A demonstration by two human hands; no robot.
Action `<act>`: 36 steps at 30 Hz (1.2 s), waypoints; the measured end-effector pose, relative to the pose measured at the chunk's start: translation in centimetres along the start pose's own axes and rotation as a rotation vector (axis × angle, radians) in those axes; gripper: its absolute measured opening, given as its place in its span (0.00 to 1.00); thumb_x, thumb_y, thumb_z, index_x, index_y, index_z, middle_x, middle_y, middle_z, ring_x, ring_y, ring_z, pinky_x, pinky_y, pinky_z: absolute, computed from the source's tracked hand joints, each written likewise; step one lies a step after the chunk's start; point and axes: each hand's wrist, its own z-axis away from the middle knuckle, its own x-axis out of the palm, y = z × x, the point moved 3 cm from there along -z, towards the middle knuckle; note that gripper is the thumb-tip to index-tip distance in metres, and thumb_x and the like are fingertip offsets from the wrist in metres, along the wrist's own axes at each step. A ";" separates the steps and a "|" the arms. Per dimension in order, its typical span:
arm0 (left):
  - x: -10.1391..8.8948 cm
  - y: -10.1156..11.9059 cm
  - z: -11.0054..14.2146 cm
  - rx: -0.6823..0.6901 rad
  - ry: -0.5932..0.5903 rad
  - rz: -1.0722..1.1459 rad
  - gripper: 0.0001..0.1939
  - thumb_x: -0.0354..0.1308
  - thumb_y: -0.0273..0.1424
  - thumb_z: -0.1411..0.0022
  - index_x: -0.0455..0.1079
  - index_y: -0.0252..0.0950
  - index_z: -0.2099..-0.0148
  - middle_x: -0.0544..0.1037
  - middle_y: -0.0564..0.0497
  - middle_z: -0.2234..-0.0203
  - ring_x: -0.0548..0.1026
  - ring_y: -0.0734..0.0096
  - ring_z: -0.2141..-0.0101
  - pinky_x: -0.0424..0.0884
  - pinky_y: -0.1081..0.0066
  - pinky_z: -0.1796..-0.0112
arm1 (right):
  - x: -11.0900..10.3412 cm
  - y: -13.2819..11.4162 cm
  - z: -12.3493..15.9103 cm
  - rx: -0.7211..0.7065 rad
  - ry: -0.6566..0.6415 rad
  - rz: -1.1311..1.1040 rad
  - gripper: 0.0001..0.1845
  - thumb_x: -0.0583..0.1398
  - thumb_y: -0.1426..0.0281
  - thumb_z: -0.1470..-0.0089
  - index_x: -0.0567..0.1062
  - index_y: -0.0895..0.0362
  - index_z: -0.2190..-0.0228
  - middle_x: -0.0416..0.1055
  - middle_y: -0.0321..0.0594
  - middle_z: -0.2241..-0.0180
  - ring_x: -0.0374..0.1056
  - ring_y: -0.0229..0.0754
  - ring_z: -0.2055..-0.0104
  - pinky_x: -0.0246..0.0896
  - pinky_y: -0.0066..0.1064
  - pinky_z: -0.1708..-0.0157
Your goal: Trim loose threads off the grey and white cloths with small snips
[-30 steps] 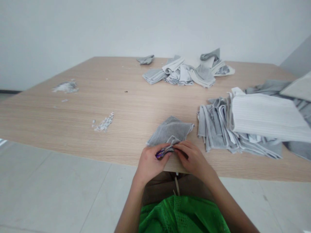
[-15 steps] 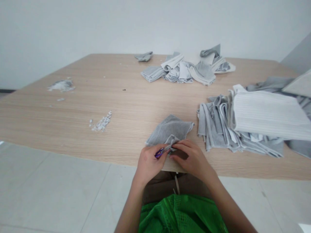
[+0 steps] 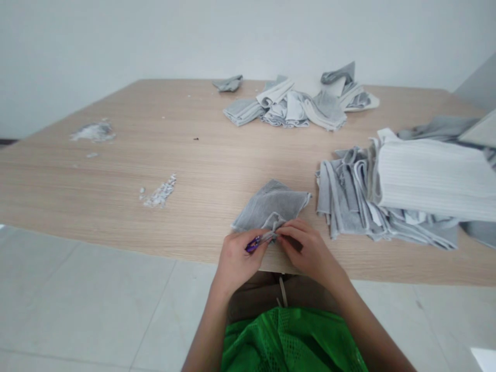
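Note:
A grey cloth [image 3: 273,202] lies partly on the table's near edge, its front corner gathered up between my two hands. My left hand [image 3: 242,257] is closed, with small purple thread snips [image 3: 253,244] tucked between thumb and fingers. It also touches the gathered cloth. My right hand [image 3: 306,248] pinches the bunched corner between thumb and fingertips, close beside the left fingertips. The snips' blades are mostly hidden by the fingers and cloth.
Folded grey cloths [image 3: 341,201] and a white striped cloth [image 3: 434,178] are piled at right. More cloths [image 3: 284,108] lie at the back. White scraps [image 3: 160,192] and a bigger scrap heap [image 3: 93,131] are on the left of the wooden table [image 3: 174,155].
My right fingertips have shifted slightly on the gathered cloth corner. The left hand keeps its hold, and the camera view has moved a little.

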 end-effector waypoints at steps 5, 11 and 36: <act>-0.1 0.1 0.1 0.028 0.019 -0.014 0.05 0.62 0.28 0.38 0.79 0.38 0.60 0.83 0.54 0.70 0.78 0.74 0.73 0.70 0.76 0.69 | 0.1 -0.1 0.0 -0.026 0.020 0.001 0.03 0.62 0.73 0.42 0.77 0.56 0.64 0.75 0.41 0.66 0.69 0.43 0.62 0.66 0.37 0.59; -0.2 0.4 0.0 0.013 0.020 0.007 0.05 0.63 0.29 0.38 0.79 0.38 0.60 0.83 0.54 0.71 0.78 0.75 0.74 0.70 0.76 0.69 | 0.1 0.0 -0.1 -0.018 0.035 -0.020 0.05 0.60 0.74 0.41 0.78 0.56 0.64 0.75 0.41 0.66 0.70 0.41 0.62 0.66 0.36 0.60; -1.5 0.4 0.2 -0.065 -0.049 0.142 0.12 0.59 0.34 0.37 0.78 0.36 0.53 0.78 0.54 0.75 0.66 0.78 0.81 0.61 0.76 0.76 | -0.9 -0.4 -0.2 0.043 0.067 -0.180 0.09 0.62 0.77 0.44 0.81 0.53 0.64 0.75 0.41 0.65 0.71 0.39 0.62 0.68 0.32 0.63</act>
